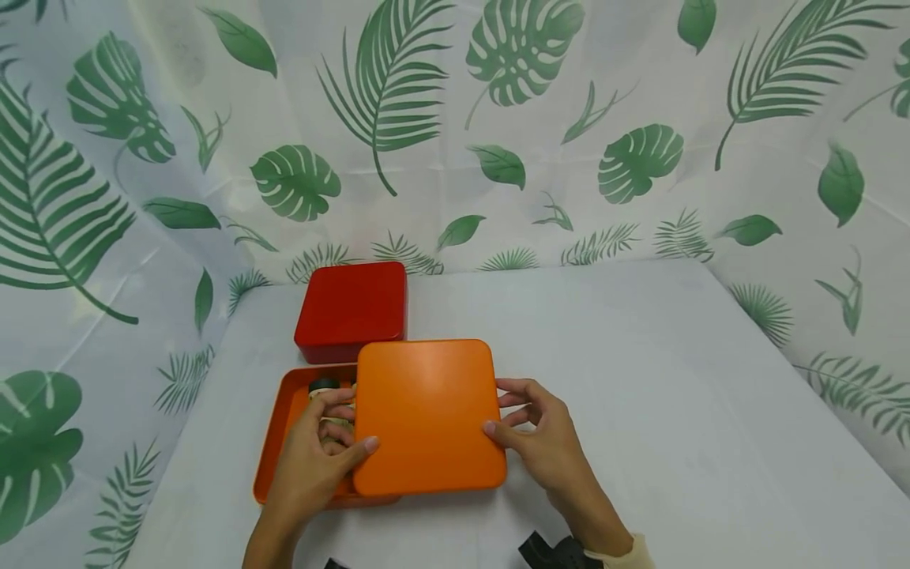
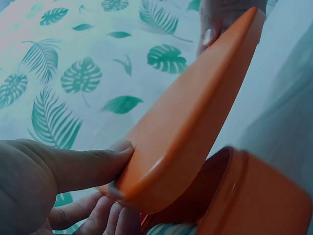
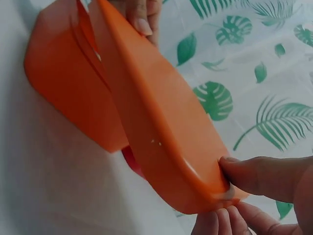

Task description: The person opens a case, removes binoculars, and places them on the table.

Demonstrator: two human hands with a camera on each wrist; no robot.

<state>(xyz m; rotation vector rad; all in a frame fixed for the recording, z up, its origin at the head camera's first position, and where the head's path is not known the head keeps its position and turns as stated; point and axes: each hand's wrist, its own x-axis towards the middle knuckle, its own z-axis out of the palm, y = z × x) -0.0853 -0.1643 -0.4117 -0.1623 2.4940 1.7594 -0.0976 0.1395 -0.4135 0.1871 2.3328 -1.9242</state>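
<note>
An orange lid (image 1: 430, 419) is held by both hands over the right part of an open orange box (image 1: 273, 442). My left hand (image 1: 309, 454) pinches its left edge, thumb on top and fingers beneath. On the opposite edge my right hand (image 1: 543, 442) pinches the lid the same way. Inside the box a small item with a black top (image 1: 323, 385) shows beside the left fingers; the lid and hand hide the rest. In the left wrist view the lid (image 2: 181, 117) is raised above the box wall (image 2: 259, 196). The right wrist view shows the box (image 3: 73, 83) beyond the lid (image 3: 161, 103).
A closed red box (image 1: 355, 304) stands just behind the orange box on the white table (image 1: 640, 395). A leaf-patterned cloth (image 1: 540, 190) hangs at the back and sides. A black strap-like device (image 1: 562, 551) is near the right wrist.
</note>
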